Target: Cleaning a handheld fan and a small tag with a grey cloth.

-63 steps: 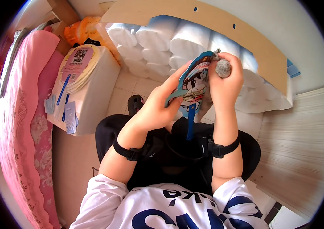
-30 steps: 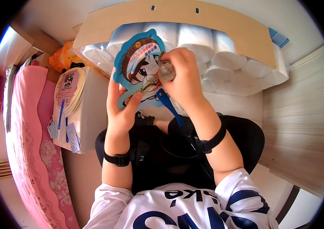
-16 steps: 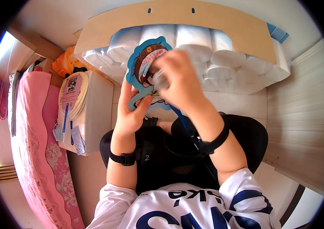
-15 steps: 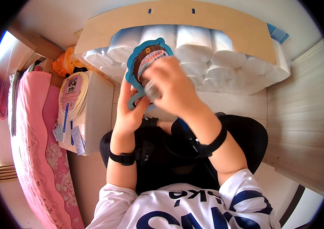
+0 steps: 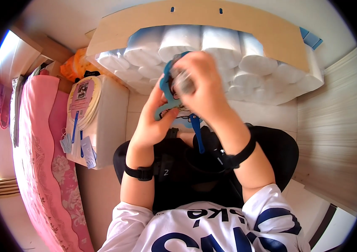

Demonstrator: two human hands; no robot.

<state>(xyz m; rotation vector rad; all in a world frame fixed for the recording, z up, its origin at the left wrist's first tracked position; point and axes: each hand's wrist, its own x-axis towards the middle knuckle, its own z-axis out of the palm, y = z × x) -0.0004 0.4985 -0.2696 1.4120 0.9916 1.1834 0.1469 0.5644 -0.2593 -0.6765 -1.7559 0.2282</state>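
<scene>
My left hand [image 5: 152, 128] is closed on a flat fan-shaped cutout [image 5: 165, 86] with a blue scalloped edge and a dark printed face. Thumb and fingers pinch its lower left part. Over its face, my right hand [image 5: 205, 84] is closed round a greyish rounded wad [image 5: 184, 82]; its exact kind cannot be made out. The right hand is slightly blurred and hides much of the cutout. Below the hands, a blue fan handle [image 5: 197, 136] lies above my lap, with a pale blue edge beside it partly hidden.
White rolls [image 5: 222, 44] are stacked ahead behind a cardboard panel [image 5: 266, 25]. At left, a white box [image 5: 113, 113] carries stacked round fans [image 5: 86, 98], blue handles and a folded mask [image 5: 65, 143]. Pink bedding [image 5: 37, 126] lies farther left; a wooden panel [image 5: 334, 113] stands right.
The cutout has tilted, showing its face less, and both hands have shifted slightly right. The right hand and its wad have moved up across it. More of the blue handle below shows.
</scene>
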